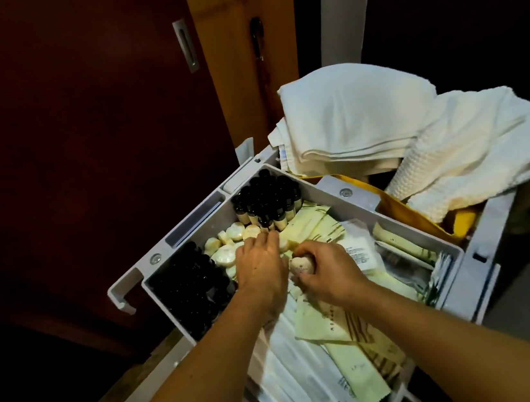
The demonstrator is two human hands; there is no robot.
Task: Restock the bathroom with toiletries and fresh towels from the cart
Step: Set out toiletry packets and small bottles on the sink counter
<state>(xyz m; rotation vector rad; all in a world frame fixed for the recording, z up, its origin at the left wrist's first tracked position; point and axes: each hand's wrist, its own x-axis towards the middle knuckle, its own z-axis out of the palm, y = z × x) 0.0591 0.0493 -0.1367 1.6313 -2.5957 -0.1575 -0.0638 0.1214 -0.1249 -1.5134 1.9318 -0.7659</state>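
Beside dark door (78, 124), grey cart tray (330, 197)

Tray (330, 192): grey, sitting open atop the cart, holding the toiletries.
Bottles (265, 200): dark-capped, standing upright, packed in the far corner.
Soaps (229, 251): round, pale, lying heaped beside the bottles.
Sachets (347, 352): pale green, lying flat, overlapping.
Towels (363, 113): white, folded, lying piled behind the tray.
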